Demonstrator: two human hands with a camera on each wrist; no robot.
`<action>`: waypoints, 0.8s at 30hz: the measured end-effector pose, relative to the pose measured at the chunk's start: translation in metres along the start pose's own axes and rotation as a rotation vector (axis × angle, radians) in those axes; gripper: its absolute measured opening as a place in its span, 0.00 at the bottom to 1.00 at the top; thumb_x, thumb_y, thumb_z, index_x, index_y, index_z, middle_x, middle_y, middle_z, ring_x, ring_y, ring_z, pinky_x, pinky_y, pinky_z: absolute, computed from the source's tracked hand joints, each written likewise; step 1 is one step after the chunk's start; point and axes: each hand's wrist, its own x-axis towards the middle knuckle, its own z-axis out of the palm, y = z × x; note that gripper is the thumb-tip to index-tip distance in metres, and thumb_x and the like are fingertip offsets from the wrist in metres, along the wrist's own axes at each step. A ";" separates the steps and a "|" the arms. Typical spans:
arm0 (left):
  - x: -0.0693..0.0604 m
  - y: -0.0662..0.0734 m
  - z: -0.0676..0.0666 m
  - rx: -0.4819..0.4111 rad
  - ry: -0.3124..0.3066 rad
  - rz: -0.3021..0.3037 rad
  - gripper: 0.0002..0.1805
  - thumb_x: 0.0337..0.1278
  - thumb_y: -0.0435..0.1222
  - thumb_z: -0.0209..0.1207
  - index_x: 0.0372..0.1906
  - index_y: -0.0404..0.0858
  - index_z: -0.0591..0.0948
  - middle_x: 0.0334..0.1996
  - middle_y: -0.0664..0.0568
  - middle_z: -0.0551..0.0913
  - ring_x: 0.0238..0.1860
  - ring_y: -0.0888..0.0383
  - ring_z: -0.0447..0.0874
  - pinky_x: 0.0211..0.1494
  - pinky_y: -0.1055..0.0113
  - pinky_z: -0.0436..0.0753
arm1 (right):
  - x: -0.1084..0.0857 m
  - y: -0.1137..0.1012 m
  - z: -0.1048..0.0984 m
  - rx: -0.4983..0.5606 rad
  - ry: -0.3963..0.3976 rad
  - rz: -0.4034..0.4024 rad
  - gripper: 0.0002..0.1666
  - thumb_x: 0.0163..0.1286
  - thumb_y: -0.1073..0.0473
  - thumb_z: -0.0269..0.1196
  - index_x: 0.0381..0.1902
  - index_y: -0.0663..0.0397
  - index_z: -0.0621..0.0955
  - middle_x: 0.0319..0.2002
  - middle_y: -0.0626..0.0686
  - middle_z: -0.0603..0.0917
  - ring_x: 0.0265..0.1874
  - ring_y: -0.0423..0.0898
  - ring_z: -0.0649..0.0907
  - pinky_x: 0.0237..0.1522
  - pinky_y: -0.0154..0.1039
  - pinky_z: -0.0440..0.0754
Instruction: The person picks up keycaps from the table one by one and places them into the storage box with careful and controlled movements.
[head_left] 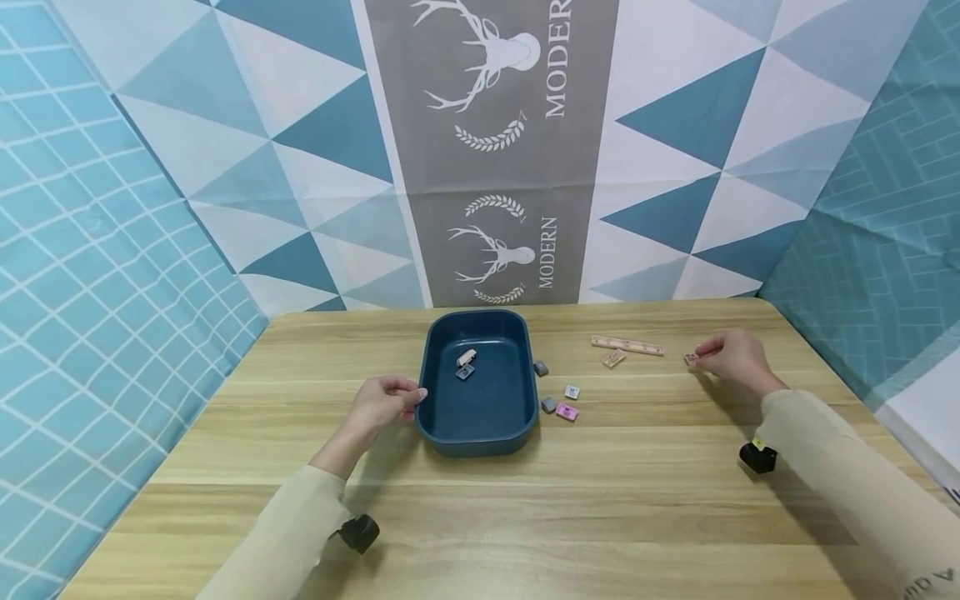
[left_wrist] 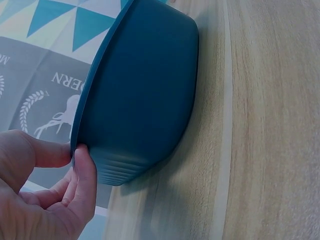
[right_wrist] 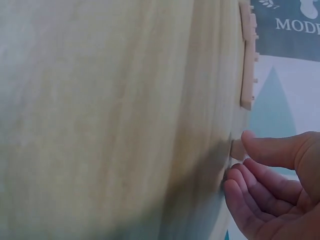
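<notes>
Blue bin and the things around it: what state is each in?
Blue bin: upright, two pieces inside
Left hand: pinching the bin's rim
Right hand: pinching a brick
Long strip: flat, studs up
Short brick: flat, beside the strip
Pink piece: flat, outside the bin
White piece: flat, outside
Gray blocks: loose, outside

On a pale wood-grained table (head_left: 600, 508), a person's left hand (head_left: 384, 403) pinched the left rim of a dark blue, rounded rectangular tub (head_left: 477, 448); a small cream block (head_left: 467, 358) and small grey tile (head_left: 465, 372) lay inside. At far right, the right hand (head_left: 733, 360) held a small pinkish block (head_left: 690, 360).
</notes>
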 end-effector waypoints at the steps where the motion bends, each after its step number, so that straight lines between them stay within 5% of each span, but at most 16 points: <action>1: 0.000 0.000 0.000 0.000 0.000 0.000 0.13 0.61 0.36 0.62 0.44 0.29 0.79 0.28 0.53 0.77 0.25 0.63 0.77 0.33 0.73 0.84 | 0.000 0.000 0.001 -0.001 0.000 0.004 0.19 0.56 0.57 0.71 0.37 0.69 0.84 0.31 0.63 0.86 0.25 0.45 0.80 0.25 0.34 0.76; 12: 0.001 0.001 0.000 0.009 0.002 -0.008 0.14 0.60 0.36 0.62 0.45 0.30 0.80 0.29 0.52 0.78 0.26 0.62 0.77 0.34 0.72 0.85 | 0.004 -0.008 0.008 -0.015 -0.023 0.021 0.17 0.56 0.57 0.71 0.36 0.67 0.84 0.31 0.61 0.86 0.25 0.43 0.78 0.26 0.33 0.73; 24: 0.001 0.000 -0.001 -0.002 -0.005 0.006 0.13 0.61 0.35 0.61 0.44 0.29 0.79 0.27 0.53 0.77 0.26 0.62 0.77 0.36 0.69 0.86 | 0.011 -0.013 0.007 -0.074 -0.065 -0.021 0.17 0.58 0.57 0.69 0.37 0.68 0.83 0.35 0.64 0.85 0.32 0.53 0.81 0.31 0.42 0.79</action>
